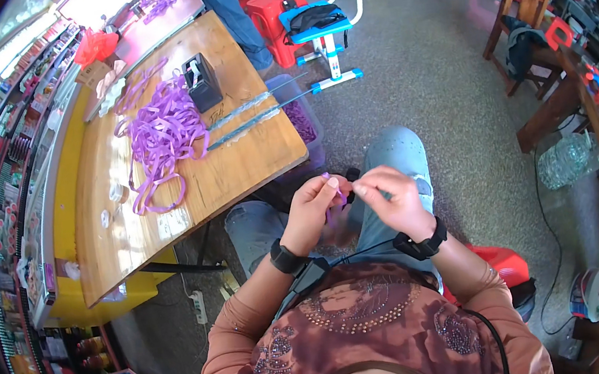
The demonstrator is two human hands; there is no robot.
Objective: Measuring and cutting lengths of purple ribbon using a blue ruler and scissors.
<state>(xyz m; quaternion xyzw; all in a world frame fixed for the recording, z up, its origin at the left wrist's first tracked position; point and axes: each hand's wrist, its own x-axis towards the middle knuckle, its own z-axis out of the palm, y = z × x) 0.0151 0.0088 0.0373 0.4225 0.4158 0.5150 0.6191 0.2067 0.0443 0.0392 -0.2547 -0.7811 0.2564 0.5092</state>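
Observation:
Above my lap, my left hand point(312, 206) pinches a short piece of purple ribbon point(332, 213) that hangs below its fingers. Close beside it, my right hand point(395, 198) has thumb and fingers pressed together near the ribbon; what sits between those fingertips is too small to make out. On the wooden table point(244, 171) to the left lies a tangled heap of purple ribbon point(163, 125). A black tape dispenser point(202, 82) stands against the heap. Two long thin rods point(253, 123), partly in clear wrapping, reach past the table's right edge.
Under the table's right edge stands a clear plastic bin point(307, 129) with purple pieces inside. Beyond are a blue chair point(327, 21), red stools point(274, 20) and a person's legs point(232, 18). Shelves of goods point(1, 249) line the left; a bottle pack point(568, 159) sits right.

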